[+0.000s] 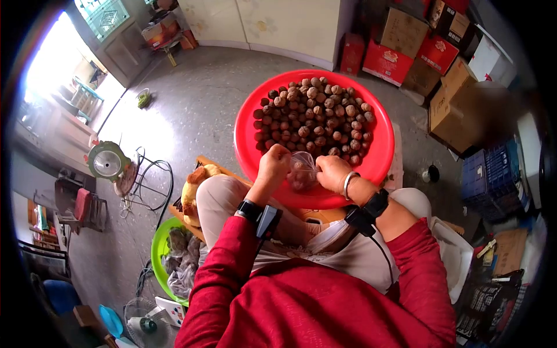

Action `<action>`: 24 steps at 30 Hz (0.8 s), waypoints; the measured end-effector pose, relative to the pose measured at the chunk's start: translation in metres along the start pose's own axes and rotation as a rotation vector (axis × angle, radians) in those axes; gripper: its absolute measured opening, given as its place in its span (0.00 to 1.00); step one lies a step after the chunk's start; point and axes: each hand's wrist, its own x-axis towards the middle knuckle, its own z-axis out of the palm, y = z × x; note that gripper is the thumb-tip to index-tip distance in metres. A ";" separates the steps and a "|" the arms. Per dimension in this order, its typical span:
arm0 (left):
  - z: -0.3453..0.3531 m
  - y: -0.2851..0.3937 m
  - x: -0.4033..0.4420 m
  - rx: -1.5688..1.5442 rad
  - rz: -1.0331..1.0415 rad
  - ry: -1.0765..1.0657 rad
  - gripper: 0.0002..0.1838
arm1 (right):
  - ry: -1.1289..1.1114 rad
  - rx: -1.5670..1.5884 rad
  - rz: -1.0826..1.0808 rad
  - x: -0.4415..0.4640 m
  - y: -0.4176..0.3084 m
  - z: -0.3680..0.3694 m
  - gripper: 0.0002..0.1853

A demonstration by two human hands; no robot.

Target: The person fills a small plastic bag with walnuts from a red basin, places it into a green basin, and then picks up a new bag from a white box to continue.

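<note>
A clear plastic bag (301,174) with several walnuts inside hangs between my hands, over the near edge of a large red basin (383,151). My left hand (272,168) pinches the bag's top on one side, fingers closed. On the other side my right hand (335,173) grips the bag's edge, also closed. Many loose brown walnuts (313,116) cover the basin's floor beyond the bag. The basin stands just in front of my knees.
A green basin (158,255) with filled plastic bags (183,261) sits at my left, near a yellow plush toy (194,188). Cables (165,180) lie on the floor. Cardboard boxes (404,32) and blue crates (490,174) stand at right. A fan (145,323) is at lower left.
</note>
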 end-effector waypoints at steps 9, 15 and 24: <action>0.003 -0.006 -0.002 0.487 0.305 0.244 0.09 | 0.290 0.210 -0.176 -0.009 0.022 -0.008 0.04; 0.002 -0.008 -0.002 0.236 0.365 -0.044 0.19 | 0.273 0.287 -0.156 -0.012 0.022 -0.013 0.04; 0.003 0.008 -0.022 0.758 0.612 0.031 0.11 | 0.238 0.325 -0.185 -0.014 0.022 -0.016 0.05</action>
